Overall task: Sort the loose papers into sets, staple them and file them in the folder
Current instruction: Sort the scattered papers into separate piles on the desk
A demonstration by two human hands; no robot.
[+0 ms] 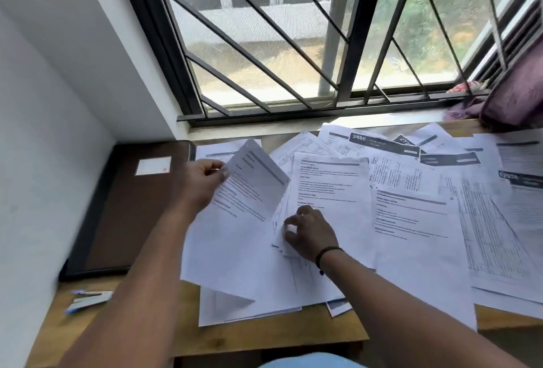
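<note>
Loose printed papers (pixel 417 215) lie spread and overlapping across the wooden table (pixel 264 338). My left hand (pixel 202 182) holds a printed sheet (pixel 244 209) by its upper left edge, lifted and bent over the pile. My right hand (pixel 308 232) rests on a text page (pixel 329 185) in the middle, its fingers curled at the left edge of that page and the sheets beneath. A closed brown folder (pixel 129 209) with a white label lies at the left against the wall. A small blue and silver stapler (pixel 88 300) sits in front of the folder near the table's edge.
A barred window (pixel 293 44) and its sill run along the back of the table. Purple cloth (pixel 511 100) is bunched on the sill at the far right. A white wall closes the left side. The table's front edge lies close to my body.
</note>
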